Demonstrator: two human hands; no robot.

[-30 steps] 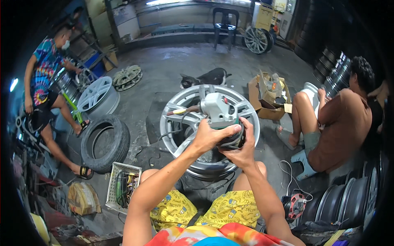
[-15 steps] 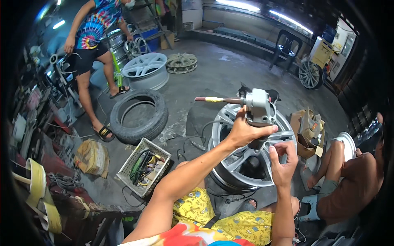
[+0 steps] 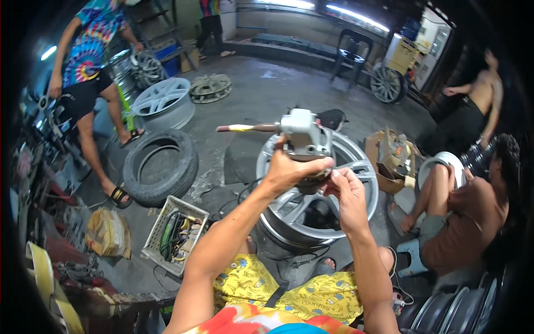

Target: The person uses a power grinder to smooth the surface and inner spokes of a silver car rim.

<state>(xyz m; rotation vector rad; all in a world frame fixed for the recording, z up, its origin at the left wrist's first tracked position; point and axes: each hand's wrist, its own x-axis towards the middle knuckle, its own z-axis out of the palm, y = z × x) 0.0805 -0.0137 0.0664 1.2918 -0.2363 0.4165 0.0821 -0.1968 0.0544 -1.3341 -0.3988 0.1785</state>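
Note:
My left hand (image 3: 289,170) is closed round the body of a grey angle grinder (image 3: 305,131), its thumb stretched across toward the right. A long side handle with a yellow band sticks out to the left of the tool. My right hand (image 3: 347,195) is at the grinder's lower right, thumb and fingers pinched together at its edge; whatever they hold is too small to make out. Under both hands a silver multi-spoke wheel rim (image 3: 360,170) lies face up in front of my knees. The grinder's underside is mostly hidden by my left hand.
A tire (image 3: 161,167) lies to the left, with a crate of tools (image 3: 153,247) nearer me. An open cardboard box (image 3: 384,175) stands right of the rim. Beyond it a seated person (image 3: 464,222) handles a wheel. Another person (image 3: 92,61) stands at far left. A black cat (image 3: 334,117) is behind the rim.
The view has swung right, bringing another person into sight at the right. My right hand's fingers have come in against the grinder's edge and pinched together. My left hand still holds the grinder.

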